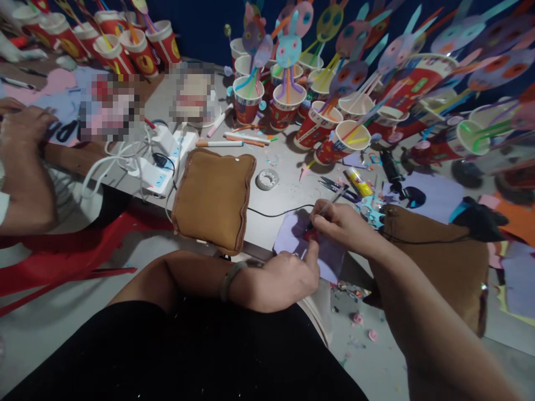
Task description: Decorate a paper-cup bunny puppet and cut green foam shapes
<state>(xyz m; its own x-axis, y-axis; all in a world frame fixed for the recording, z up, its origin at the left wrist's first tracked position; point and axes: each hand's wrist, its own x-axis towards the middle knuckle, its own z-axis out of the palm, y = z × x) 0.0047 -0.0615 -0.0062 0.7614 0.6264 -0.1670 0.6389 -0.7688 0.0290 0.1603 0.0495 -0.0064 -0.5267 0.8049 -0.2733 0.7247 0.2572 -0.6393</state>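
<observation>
While the grey desk (288, 178) bears purple paper (288, 231) at its near edge, likely light, flimsy, best held by borders | my left hand (288, 281) extends its index finger, grip otherwise unclear | my right hand (345, 223) clamps fingers on a pen (337, 195)

The lilac sheet (288, 231) in front of you looks like smooth, matt paper, and your pen (333, 201) has a clear plastic barrel. To your left, the brown cushion (211, 200) looks like matt cloth; the brown pad (438, 273) on your right has a similar dull, cloth-like surface. On the far side, you have smooth printed paper cups (288, 108) with a faint sheen. Farther left, the power strip (161, 175) is smooth white plastic; your pale tabletop (292, 178) is smooth and mostly matt.
</observation>
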